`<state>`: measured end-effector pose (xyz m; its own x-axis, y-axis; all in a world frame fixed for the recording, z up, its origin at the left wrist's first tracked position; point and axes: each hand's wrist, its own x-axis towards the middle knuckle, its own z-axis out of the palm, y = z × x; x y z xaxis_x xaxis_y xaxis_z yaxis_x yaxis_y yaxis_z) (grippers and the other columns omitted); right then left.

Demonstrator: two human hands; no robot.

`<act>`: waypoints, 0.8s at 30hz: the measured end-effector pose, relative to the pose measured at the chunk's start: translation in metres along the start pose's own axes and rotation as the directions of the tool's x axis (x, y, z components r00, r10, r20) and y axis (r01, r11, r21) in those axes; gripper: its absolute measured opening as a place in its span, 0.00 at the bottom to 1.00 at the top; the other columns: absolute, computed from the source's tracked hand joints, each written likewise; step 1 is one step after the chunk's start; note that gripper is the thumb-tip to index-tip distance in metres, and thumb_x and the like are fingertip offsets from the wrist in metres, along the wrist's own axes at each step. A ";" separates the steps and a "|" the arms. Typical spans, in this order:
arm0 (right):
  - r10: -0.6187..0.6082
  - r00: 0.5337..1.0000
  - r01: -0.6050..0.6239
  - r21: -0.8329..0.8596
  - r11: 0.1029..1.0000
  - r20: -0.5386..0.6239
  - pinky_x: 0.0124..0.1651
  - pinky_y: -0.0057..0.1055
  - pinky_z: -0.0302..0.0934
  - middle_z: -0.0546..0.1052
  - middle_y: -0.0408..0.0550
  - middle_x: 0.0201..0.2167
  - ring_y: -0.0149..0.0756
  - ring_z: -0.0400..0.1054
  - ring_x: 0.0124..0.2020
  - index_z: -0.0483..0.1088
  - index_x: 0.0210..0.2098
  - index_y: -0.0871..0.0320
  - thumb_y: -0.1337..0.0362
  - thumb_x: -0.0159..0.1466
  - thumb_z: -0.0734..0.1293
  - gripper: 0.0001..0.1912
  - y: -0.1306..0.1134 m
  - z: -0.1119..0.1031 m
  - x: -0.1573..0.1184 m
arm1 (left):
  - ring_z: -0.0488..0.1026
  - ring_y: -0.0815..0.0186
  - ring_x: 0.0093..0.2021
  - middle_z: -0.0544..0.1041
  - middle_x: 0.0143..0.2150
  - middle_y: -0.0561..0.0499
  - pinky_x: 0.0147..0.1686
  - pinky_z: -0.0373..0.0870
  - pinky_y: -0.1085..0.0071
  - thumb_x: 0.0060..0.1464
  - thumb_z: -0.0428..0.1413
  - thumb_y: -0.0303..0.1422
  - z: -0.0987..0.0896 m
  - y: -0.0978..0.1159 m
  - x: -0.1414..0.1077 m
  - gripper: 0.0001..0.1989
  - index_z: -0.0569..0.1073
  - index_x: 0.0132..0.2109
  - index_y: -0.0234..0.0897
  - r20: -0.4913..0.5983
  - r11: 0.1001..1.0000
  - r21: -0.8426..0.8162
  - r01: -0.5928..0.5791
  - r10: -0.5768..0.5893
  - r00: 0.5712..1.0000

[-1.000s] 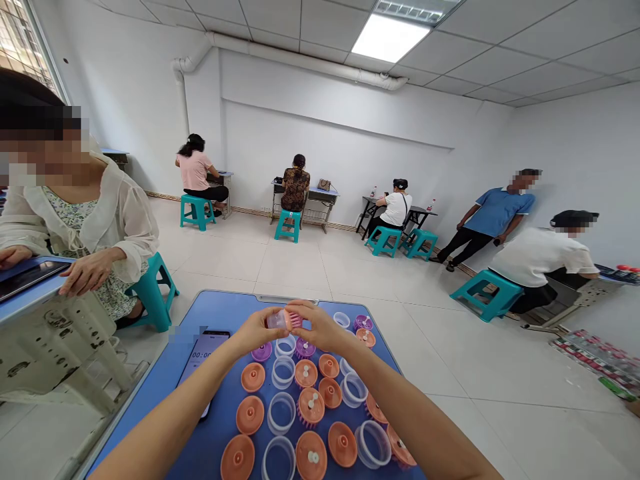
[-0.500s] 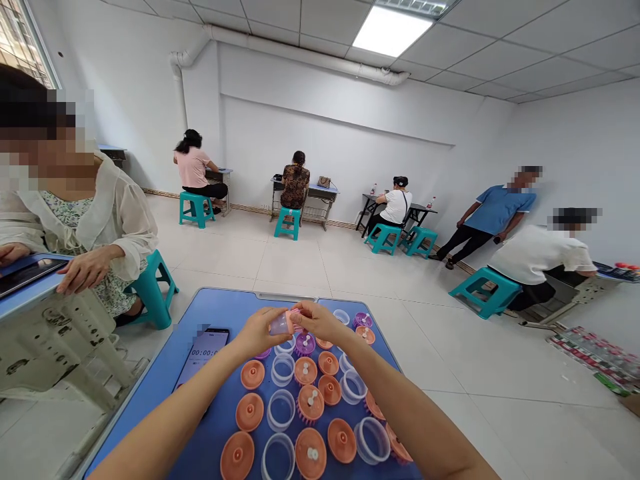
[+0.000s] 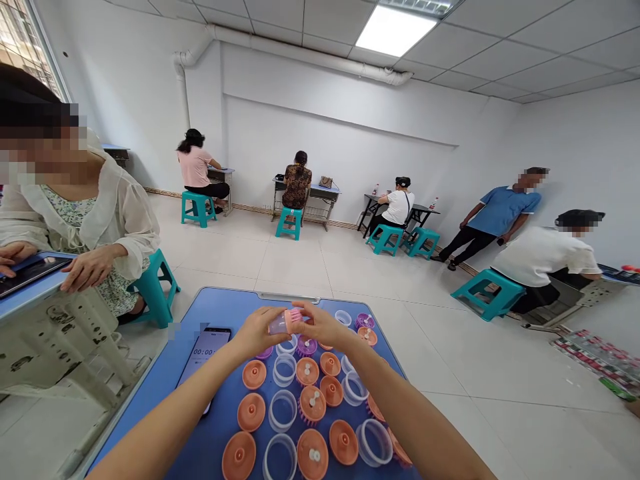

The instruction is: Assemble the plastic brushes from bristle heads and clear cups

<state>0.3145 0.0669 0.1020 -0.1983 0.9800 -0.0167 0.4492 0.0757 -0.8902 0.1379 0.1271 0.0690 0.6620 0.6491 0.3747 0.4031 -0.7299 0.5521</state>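
Observation:
Above the far part of the blue desk point(image 3: 220, 308), both hands hold one small scrubbing brush, with a clear cup on its left and an orange part with pink bristles point(image 3: 295, 317) on its right. My left hand point(image 3: 255, 331) is closed round the clear cup end. The fingers of my right hand point(image 3: 320, 325) grip the bristle end. Below lie rows of orange discs point(image 3: 251, 412), clear rings point(image 3: 283, 411) and bristled brush heads with white plugs point(image 3: 313, 403). A purple brush head point(image 3: 306, 345) sits just under the hands, and my right forearm covers some parts.
A phone point(image 3: 205, 357) showing a timer lies on the desk's left side, partly behind my left forearm. At far left a person point(image 3: 120, 220) sits at another desk with a tablet point(image 3: 33, 275). Other people sit on teal stools point(image 3: 289, 223) along the walls; one person point(image 3: 507, 213) stands.
My right fingers have shifted slightly on the brush, and more of the pink bristles shows. The rows of parts on the desk look the same.

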 end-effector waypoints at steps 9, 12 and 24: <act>0.085 0.995 -0.089 0.093 0.992 0.049 0.27 0.27 0.62 0.71 0.44 0.29 0.30 0.67 0.25 0.62 0.41 0.58 0.53 0.55 0.63 0.19 0.005 0.003 -0.001 | 0.67 0.58 0.47 0.72 0.48 0.47 0.47 0.63 0.65 0.41 0.59 0.38 -0.001 -0.001 -0.005 0.26 0.66 0.50 0.41 0.040 1.000 0.017 -0.016 0.015 0.999; 0.023 1.000 -0.024 0.110 0.994 0.016 0.33 0.27 0.63 0.70 0.45 0.38 0.30 0.67 0.32 0.60 0.46 0.54 0.59 0.50 0.69 0.25 0.005 0.005 0.000 | 0.67 0.58 0.47 0.72 0.48 0.48 0.47 0.63 0.64 0.42 0.59 0.38 -0.001 -0.002 -0.004 0.25 0.65 0.50 0.42 0.031 0.999 0.033 -0.010 0.009 0.999; 0.208 0.978 -0.203 0.197 0.959 -0.005 0.18 0.22 0.57 0.68 0.37 0.15 0.25 0.61 0.13 0.61 0.30 0.58 0.51 0.57 0.60 0.15 0.007 0.018 0.005 | 0.65 0.57 0.48 0.70 0.49 0.43 0.49 0.60 0.61 0.52 0.52 0.36 0.009 -0.006 -0.010 0.20 0.63 0.52 0.38 0.022 0.941 0.283 -0.188 0.189 0.982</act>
<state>0.3008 0.0685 0.0877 -0.0961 0.9751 -0.1996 0.2996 -0.1629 -0.9400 0.1345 0.1228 0.0550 0.7403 0.4943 0.4557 0.4337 -0.8690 0.2382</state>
